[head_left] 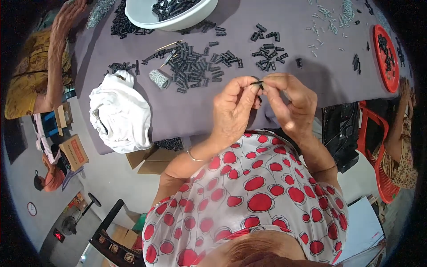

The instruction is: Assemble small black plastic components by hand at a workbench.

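My left hand [233, 109] and my right hand [291, 104] meet just over the table's near edge. Between their fingertips is a small black plastic part [257, 82], pinched from both sides. Its exact shape is mostly covered by the fingers, and another dark bit shows under the left fingers. Beyond my left hand lies a loose pile of short black plastic parts [189, 66]. A smaller group of similar black parts [269, 55] is spread straight ahead of my hands, with one single piece [299, 62] off to its right.
A white cloth [120, 115] is bunched at the left, beside a grey speckled cylinder [159, 79]. At the back stands a white bowl [178, 24] of black parts. Small silvery pieces [327, 20] lie far right, near a red tray [378, 66]. Other people sit at both sides.
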Available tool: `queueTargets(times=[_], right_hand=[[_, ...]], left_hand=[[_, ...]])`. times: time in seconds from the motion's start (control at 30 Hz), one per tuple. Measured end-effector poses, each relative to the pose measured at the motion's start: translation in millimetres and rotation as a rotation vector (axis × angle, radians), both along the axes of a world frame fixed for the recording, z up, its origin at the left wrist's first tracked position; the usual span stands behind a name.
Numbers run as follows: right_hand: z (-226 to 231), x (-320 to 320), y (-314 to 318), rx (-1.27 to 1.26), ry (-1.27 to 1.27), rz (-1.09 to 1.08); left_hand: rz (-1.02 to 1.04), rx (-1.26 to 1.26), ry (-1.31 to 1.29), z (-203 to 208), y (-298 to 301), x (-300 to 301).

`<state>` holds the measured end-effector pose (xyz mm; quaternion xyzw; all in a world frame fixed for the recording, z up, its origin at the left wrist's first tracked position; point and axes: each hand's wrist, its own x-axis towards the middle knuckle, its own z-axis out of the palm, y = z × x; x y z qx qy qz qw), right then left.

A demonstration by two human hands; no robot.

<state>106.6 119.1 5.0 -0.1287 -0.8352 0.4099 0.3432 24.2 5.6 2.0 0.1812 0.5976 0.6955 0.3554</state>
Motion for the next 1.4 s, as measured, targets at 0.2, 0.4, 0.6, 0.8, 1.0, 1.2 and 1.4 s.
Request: queueTargets(times=[0.2,0.4,0.6,0.8,1.0,1.2,1.4], right_hand=[[5,-3,-8,0.02,-0.076,-0.04],[1,-4,-10,0.105,-0.005,-0.06],[-1,-3,-6,0.109,0.038,-0.056],[-5,1,-6,0.05,0.014,-0.052],[-12,-1,-5,0.224,0.073,-0.07],[-9,0,-4,0.241,0.041,-0.056],[-1,1,2,0.392,-0.089,-0.021]], left_hand=[[-0.061,0.032,-0.207,2,-1,-15],[-0.226,0.059,-0.546,6,-5,-31],[-0.236,0.071,-0.597,7,-4,-30],[-0.226,0.014,-0.444,11,-2,-26],[-0.159,-0.008,-0.309,13,5,-19],[-0.124,0.014,-0.307,14,5,-19],[-0.138,-0.006,-0.318,10,3,-19]])
